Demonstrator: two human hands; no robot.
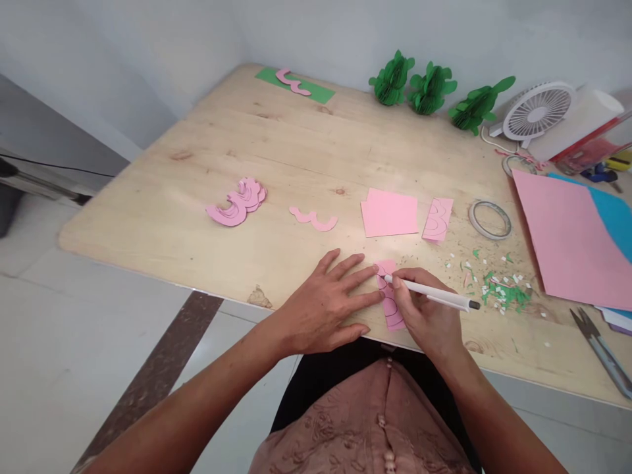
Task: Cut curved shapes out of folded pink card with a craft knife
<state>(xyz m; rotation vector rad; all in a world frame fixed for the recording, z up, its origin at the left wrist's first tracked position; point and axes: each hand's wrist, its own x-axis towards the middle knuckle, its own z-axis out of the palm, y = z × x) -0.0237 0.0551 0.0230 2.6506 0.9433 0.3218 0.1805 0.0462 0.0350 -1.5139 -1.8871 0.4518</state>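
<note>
My right hand [428, 311] is closed round a white pen [434, 293], its tip resting near the top of a narrow pink paper strip [391, 308]. Curved outlines are drawn along that strip, which lies at the table's front edge. My left hand [332, 304] lies flat with fingers spread, the fingertips touching the strip's left side. Just beyond it is a wavy pink cutout [314, 218]. Pink paper rectangles [392, 214] and a folded pink piece with drawn curves [437, 219] lie farther back. To the left sits a stack of scalloped pink cutouts [239, 203].
Green paper foliage pieces [432, 89] and a white fan [536, 113] stand along the wall. A tape roll [490, 220], green and white scraps [506, 291], snips [601, 349] and pink sheets [573, 230] lie right. A green strip [318, 91] is at the back.
</note>
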